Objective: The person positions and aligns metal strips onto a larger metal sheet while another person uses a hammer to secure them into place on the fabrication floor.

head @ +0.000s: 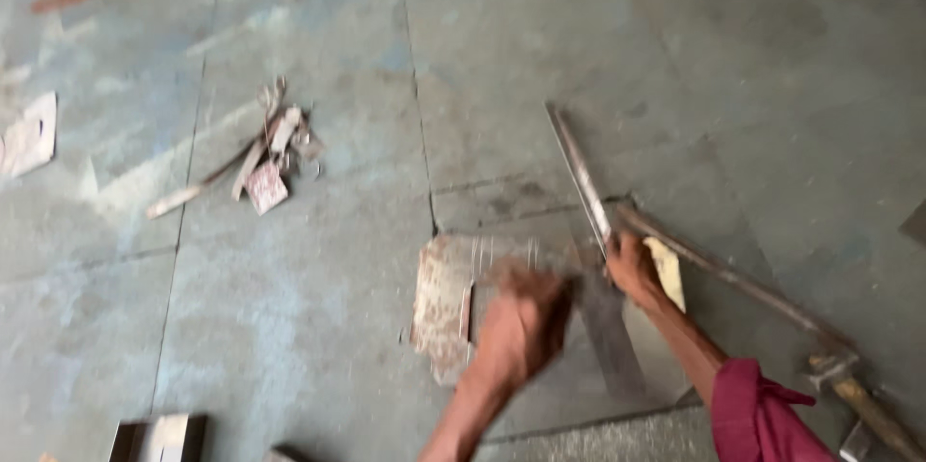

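Floor: grey-green stone slabs [309, 327] with dark joints, scuffed and streaked with pale marks; all the work lies on it.
Landmark: a thin metal sheet [444, 312], roughly rectangular, pale and rust-mottled, lying flat at lower centre.
Left hand: the left hand [521, 327] is over the sheet's right part, blurred by motion; it seems closed or pressing down, but whether it holds anything I cannot tell.
Right hand: the right hand [632, 267], just right of the sheet, is wrapped around the near end of a long flat metal strip [579, 173] that slants up and away; a yellowish scrap [667, 271] shows beside the palm. A maroon sleeve [762, 414] covers the forearm.
Step in hand: by my reading, the strip is being set as a straightedge against the sheet while the other hand steadies it.
Next move calls for: a still sheet, and the strip's edge laid true before any pressure goes on.
Right of the sheet: a long dark rod [733, 279], round and rusty, running to a wooden-handled tool [858, 394].
Up and left of the sheet: a small heap of metal offcuts [275, 158], well apart.
Below left of the sheet: a dark and pale block [159, 438] at the frame edge.
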